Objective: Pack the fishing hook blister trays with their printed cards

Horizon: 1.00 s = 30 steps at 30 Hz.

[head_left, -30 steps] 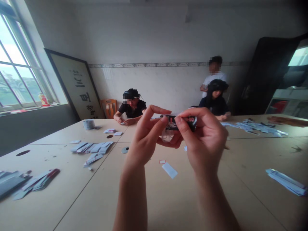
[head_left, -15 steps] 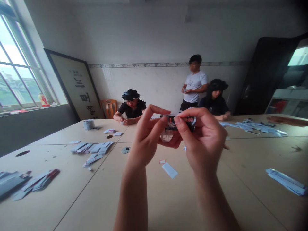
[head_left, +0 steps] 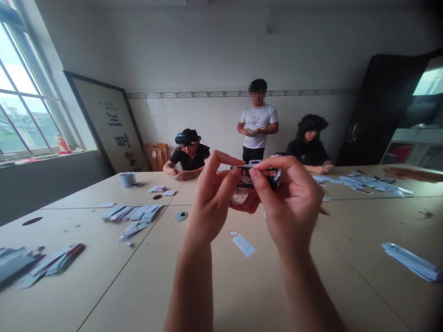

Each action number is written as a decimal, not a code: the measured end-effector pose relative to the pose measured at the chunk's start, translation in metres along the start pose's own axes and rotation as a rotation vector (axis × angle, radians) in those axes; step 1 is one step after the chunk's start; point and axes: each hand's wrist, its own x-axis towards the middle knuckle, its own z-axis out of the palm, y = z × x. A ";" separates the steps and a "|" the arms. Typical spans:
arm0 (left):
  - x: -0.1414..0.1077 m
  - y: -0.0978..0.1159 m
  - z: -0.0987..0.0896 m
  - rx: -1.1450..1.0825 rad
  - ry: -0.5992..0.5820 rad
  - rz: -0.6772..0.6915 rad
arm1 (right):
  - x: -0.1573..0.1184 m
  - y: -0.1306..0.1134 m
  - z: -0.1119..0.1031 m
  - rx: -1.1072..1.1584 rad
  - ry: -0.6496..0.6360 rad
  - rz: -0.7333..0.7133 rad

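A small dark printed packet (head_left: 246,177) with a pale hanging tab on its top edge is held up above the table, between both hands. My left hand (head_left: 214,198) pinches its left end between thumb and index finger. On the right end, my right hand (head_left: 294,198) grips it the same way, thumb in front. Something clear shows just beneath the packet, partly covered by fingers. Below the hands, a white paper strip (head_left: 244,245) and a small red-edged label (head_left: 233,233) lie on the table (head_left: 242,295).
Paper pieces (head_left: 133,213) lie in piles at left, with more stacks (head_left: 411,262) at right and a scattered heap (head_left: 374,182) farther back. Two people sit across the table; a third person (head_left: 259,120) stands behind. A roll (head_left: 127,179) stands at back left.
The standing person has moved to the left. My hands keep nearly the same place and grip, while the packet's pale top tab shows more clearly.
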 end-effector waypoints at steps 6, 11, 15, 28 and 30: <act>-0.001 0.000 -0.001 -0.013 -0.004 0.000 | 0.001 0.002 0.001 0.003 0.003 0.007; -0.001 0.000 -0.001 0.004 0.001 0.002 | 0.001 0.003 0.001 -0.005 0.021 -0.007; -0.001 0.000 -0.001 -0.009 -0.010 0.007 | 0.002 0.004 0.001 -0.011 0.019 -0.012; -0.001 0.001 0.000 -0.024 -0.002 -0.012 | 0.000 0.004 0.001 0.033 0.021 0.021; -0.001 0.002 0.001 -0.009 0.004 -0.023 | -0.001 0.004 0.001 0.044 0.016 0.033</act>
